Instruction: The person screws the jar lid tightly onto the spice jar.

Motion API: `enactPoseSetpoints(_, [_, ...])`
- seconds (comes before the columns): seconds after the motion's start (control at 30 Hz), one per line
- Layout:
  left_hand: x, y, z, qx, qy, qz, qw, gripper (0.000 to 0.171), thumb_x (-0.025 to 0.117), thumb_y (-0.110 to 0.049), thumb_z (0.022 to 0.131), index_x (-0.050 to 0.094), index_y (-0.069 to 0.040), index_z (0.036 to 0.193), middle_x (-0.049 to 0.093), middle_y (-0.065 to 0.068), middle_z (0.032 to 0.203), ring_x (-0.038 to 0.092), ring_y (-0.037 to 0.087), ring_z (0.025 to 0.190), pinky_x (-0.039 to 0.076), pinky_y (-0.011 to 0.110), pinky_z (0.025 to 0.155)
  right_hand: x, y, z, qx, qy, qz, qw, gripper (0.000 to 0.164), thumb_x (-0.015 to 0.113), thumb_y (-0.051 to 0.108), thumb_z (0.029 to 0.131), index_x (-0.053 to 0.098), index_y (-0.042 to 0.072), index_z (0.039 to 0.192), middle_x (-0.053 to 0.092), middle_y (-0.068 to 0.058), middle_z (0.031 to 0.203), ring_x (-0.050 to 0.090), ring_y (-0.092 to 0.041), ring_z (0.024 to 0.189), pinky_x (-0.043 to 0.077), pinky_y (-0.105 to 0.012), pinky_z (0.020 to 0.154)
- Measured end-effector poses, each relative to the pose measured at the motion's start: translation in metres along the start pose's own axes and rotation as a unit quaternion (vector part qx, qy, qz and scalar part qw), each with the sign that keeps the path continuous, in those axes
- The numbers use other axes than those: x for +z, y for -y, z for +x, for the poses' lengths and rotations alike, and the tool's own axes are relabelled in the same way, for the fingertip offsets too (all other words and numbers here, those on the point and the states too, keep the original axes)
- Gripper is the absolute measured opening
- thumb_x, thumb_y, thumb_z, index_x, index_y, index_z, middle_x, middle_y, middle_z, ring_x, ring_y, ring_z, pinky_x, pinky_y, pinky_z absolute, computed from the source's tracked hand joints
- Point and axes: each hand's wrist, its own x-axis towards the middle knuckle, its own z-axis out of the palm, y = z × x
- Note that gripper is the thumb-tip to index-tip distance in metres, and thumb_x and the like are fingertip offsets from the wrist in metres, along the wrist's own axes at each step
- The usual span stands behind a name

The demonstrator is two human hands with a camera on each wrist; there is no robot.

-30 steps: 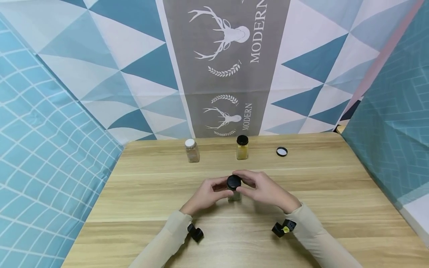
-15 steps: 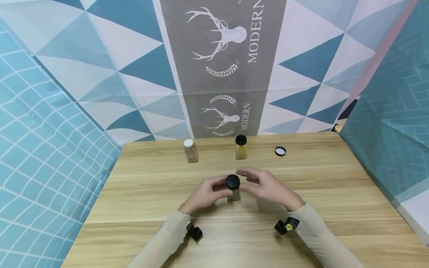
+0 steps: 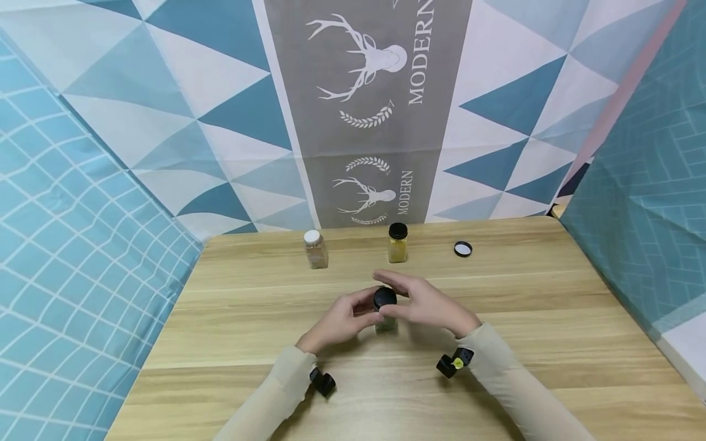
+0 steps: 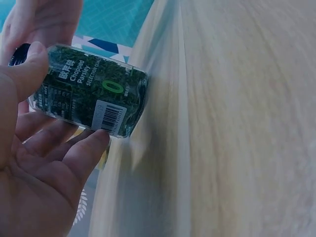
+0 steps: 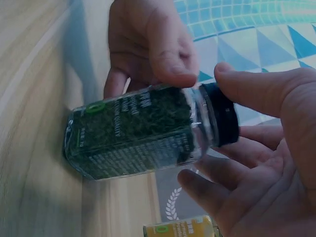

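holding the chopped parsley jar [image 4: 94, 86] with the left hand [image 3: 336, 318] — pinching the glass below the black cap [image 5: 224, 116], with thumb in front and fingers curled behind. standing near the middle of the wooden table [image 3: 265, 318], base down on the wood as far as can be seen.

half a second ago, a bit off to the jar's right with the right hand [image 3: 421, 303]; now back in close, with the thumb up by the front of the cap and the fingers spread loosely around, not squeezing. likely getting a fresh hold on the cap between turns — too hard to tell whether making it tighter or looser.

farther back, from left to right: a white-topped jar of brown spice [image 3: 317, 252], a black-topped jar of yellow spice [image 3: 397, 250], and a loose black lid [image 3: 463, 249], lying with its white inside up. not touched by either hand.
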Motion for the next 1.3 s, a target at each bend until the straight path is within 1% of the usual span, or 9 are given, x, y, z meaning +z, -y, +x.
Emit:
enactPoseSetpoints(0.07, [-0.0003, -0.0012, 0.0004, 0.004, 0.004, 0.011, 0.9999, 0.048, 0.070, -0.024, 0.100, 0.058, -0.012, 0.145, 0.065, 0.005, 0.142, 0.063, 0.018, 0.129, 0.052, 0.029, 0.110, 0.0020, 0.0003, 0.0023, -0.005, 0.004, -0.009, 1.000, 0.068, 0.072, 0.019, 0.099, 0.040, 0.001, 0.156, 0.046, -0.016, 0.159, 0.047, -0.034, 0.144, 0.042, -0.048, 0.118])
enactPoseSetpoints(0.17, [-0.0008, -0.0026, 0.0006, 0.003, 0.006, 0.016, 0.9998, 0.044, 0.070, -0.024, 0.100, 0.061, -0.011, 0.141, 0.066, 0.007, 0.140, 0.063, 0.019, 0.129, 0.052, 0.030, 0.109, 0.0037, 0.0006, 0.0038, -0.014, 0.009, -0.017, 1.000, 0.065, 0.071, 0.017, 0.099, 0.042, 0.001, 0.155, 0.054, -0.015, 0.153, 0.053, -0.033, 0.140, 0.046, -0.049, 0.116])
enactPoseSetpoints(0.3, [-0.0006, -0.0036, 0.0003, -0.006, 0.001, 0.023, 0.9997, 0.045, 0.070, -0.027, 0.100, 0.061, -0.011, 0.141, 0.064, 0.008, 0.142, 0.063, 0.019, 0.130, 0.052, 0.030, 0.110, 0.0042, -0.0003, 0.0049, -0.015, 0.000, -0.035, 0.999, 0.058, 0.073, 0.021, 0.098, 0.052, 0.006, 0.150, 0.066, -0.008, 0.140, 0.061, -0.027, 0.132, 0.050, -0.047, 0.112])
enactPoseSetpoints(0.37, [-0.0004, -0.0038, 0.0000, -0.011, -0.004, 0.031, 0.9994, 0.045, 0.070, -0.029, 0.100, 0.062, -0.011, 0.140, 0.065, 0.008, 0.142, 0.063, 0.019, 0.130, 0.051, 0.031, 0.110, 0.0041, -0.0007, 0.0053, -0.012, -0.007, -0.046, 0.999, 0.054, 0.075, 0.024, 0.097, 0.058, 0.008, 0.145, 0.068, -0.006, 0.136, 0.063, -0.024, 0.129, 0.052, -0.046, 0.110])
enactPoseSetpoints(0.6, [0.0005, -0.0048, -0.0010, -0.012, -0.013, 0.040, 0.9991, 0.043, 0.068, -0.035, 0.101, 0.064, -0.013, 0.139, 0.066, 0.006, 0.140, 0.063, 0.020, 0.130, 0.052, 0.034, 0.110, 0.0040, -0.0001, 0.0047, 0.006, -0.018, -0.055, 0.998, 0.050, 0.078, 0.031, 0.094, 0.065, 0.013, 0.138, 0.070, -0.002, 0.132, 0.064, -0.020, 0.124, 0.054, -0.044, 0.107])
enactPoseSetpoints(0.7, [0.0007, -0.0052, -0.0013, -0.015, -0.010, 0.035, 0.9992, 0.044, 0.068, -0.035, 0.101, 0.063, -0.014, 0.140, 0.066, 0.004, 0.141, 0.063, 0.019, 0.130, 0.053, 0.032, 0.109, 0.0040, -0.0003, 0.0036, 0.005, -0.020, -0.069, 0.997, 0.049, 0.077, 0.035, 0.094, 0.066, 0.013, 0.137, 0.070, -0.002, 0.131, 0.064, -0.020, 0.123, 0.054, -0.043, 0.106])
enactPoseSetpoints(0.93, [0.0021, -0.0032, -0.0016, -0.009, -0.019, 0.036, 0.9991, 0.045, 0.069, -0.034, 0.100, 0.064, -0.013, 0.139, 0.067, 0.003, 0.139, 0.064, 0.016, 0.127, 0.053, 0.027, 0.107, 0.0019, -0.0008, 0.0010, -0.021, 0.002, -0.107, 0.994, 0.044, 0.074, 0.027, 0.097, 0.063, 0.013, 0.138, 0.070, -0.001, 0.130, 0.065, -0.015, 0.120, 0.055, -0.041, 0.105])
enactPoseSetpoints(1.13, [0.0033, -0.0043, -0.0015, -0.006, -0.022, 0.042, 0.9989, 0.046, 0.068, -0.035, 0.101, 0.063, -0.013, 0.141, 0.065, 0.003, 0.141, 0.064, 0.016, 0.127, 0.054, 0.026, 0.106, 0.0007, 0.0012, 0.0000, -0.010, -0.017, -0.106, 0.994, 0.039, 0.076, 0.032, 0.095, 0.067, 0.017, 0.131, 0.072, 0.003, 0.120, 0.065, -0.010, 0.104, 0.058, -0.037, 0.093])
enactPoseSetpoints(1.3, [0.0029, -0.0037, -0.0027, -0.009, -0.021, 0.039, 0.9990, 0.046, 0.068, -0.035, 0.101, 0.062, -0.014, 0.141, 0.066, 0.003, 0.141, 0.064, 0.016, 0.128, 0.053, 0.025, 0.106, 0.0024, 0.0016, 0.0010, -0.003, -0.021, -0.103, 0.994, 0.039, 0.078, 0.031, 0.093, 0.068, 0.017, 0.129, 0.073, 0.005, 0.118, 0.066, -0.009, 0.105, 0.059, -0.039, 0.094])
